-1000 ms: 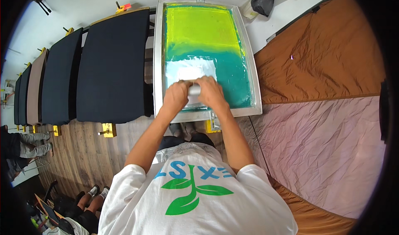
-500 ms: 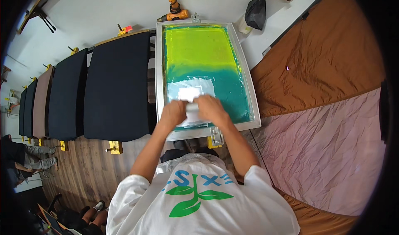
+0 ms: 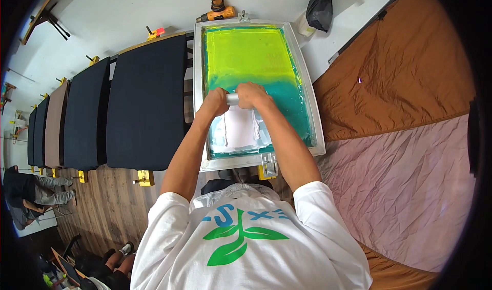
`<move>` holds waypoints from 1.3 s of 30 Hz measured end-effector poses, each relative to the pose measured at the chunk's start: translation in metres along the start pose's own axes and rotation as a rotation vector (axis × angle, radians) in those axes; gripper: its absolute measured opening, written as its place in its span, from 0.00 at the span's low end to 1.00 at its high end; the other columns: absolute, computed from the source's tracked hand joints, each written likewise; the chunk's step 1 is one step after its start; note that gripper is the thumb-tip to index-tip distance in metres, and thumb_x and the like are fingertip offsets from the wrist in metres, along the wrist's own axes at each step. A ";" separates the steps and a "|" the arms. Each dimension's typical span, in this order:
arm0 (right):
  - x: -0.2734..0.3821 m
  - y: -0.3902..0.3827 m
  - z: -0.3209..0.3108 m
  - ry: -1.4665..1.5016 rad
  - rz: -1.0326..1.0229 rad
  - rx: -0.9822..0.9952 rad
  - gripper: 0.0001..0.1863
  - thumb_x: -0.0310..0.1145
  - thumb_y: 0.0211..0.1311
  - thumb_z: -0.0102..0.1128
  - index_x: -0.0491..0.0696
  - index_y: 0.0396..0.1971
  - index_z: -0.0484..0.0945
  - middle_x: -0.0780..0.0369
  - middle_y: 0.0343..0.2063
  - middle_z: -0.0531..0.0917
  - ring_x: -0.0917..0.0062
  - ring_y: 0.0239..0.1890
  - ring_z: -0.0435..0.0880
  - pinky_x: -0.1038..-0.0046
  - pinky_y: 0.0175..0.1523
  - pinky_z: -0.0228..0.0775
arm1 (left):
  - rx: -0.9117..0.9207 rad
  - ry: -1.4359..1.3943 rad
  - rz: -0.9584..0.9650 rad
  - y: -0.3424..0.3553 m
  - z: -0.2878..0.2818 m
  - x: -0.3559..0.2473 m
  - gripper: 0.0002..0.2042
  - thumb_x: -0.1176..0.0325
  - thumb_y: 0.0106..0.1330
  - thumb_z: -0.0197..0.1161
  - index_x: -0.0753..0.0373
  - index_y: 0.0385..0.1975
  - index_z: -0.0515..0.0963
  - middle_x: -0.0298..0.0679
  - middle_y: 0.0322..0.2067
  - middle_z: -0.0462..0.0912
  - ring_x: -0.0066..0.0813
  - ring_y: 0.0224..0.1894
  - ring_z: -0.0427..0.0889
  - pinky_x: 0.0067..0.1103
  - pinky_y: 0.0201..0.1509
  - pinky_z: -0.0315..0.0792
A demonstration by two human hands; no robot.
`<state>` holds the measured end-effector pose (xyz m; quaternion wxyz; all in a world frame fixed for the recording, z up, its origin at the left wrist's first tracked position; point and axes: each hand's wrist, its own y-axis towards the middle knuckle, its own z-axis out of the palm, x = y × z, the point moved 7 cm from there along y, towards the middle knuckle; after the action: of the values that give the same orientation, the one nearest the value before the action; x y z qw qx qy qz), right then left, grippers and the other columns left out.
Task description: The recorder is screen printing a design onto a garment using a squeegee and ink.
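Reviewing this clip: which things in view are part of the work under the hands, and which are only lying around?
In use: left hand and right hand gripping the squeegee handle; framed screen with yellow-green and teal coating; white ink patch.

Lying about: orange power tool; black bag; dark padded boards; brown cloth; pinkish cloth.

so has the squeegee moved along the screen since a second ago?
Yes. The squeegee, gripped by the left hand and right hand, went from the screen frame's near end up to the yellow-teal boundary.
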<state>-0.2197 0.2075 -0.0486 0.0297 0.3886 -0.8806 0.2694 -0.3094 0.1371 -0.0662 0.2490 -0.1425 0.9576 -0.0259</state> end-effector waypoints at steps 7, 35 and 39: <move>-0.003 -0.019 0.022 0.050 -0.011 -0.141 0.17 0.23 0.46 0.60 0.50 0.39 0.86 0.52 0.38 0.86 0.56 0.43 0.85 0.58 0.50 0.77 | -0.076 -0.072 0.022 -0.025 0.012 -0.003 0.13 0.80 0.50 0.61 0.62 0.35 0.86 0.56 0.30 0.84 0.55 0.36 0.84 0.39 0.46 0.79; 0.012 -0.117 0.057 0.107 0.011 -0.130 0.20 0.22 0.42 0.57 0.48 0.40 0.86 0.50 0.36 0.86 0.54 0.42 0.85 0.60 0.49 0.77 | -0.130 -0.142 0.069 -0.122 0.027 -0.037 0.14 0.81 0.49 0.62 0.60 0.35 0.87 0.54 0.28 0.84 0.54 0.34 0.85 0.37 0.43 0.80; 0.011 -0.125 0.065 0.134 -0.030 -0.155 0.15 0.23 0.42 0.61 0.46 0.35 0.86 0.49 0.33 0.86 0.53 0.41 0.85 0.58 0.48 0.78 | -0.043 -0.160 0.040 -0.132 0.032 -0.039 0.19 0.83 0.49 0.59 0.59 0.40 0.86 0.55 0.30 0.84 0.55 0.35 0.84 0.38 0.45 0.78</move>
<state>-0.1299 0.0986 -0.0449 0.1224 0.3794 -0.8890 0.2253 -0.2269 0.0229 -0.0601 0.3220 -0.1302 0.9377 0.0112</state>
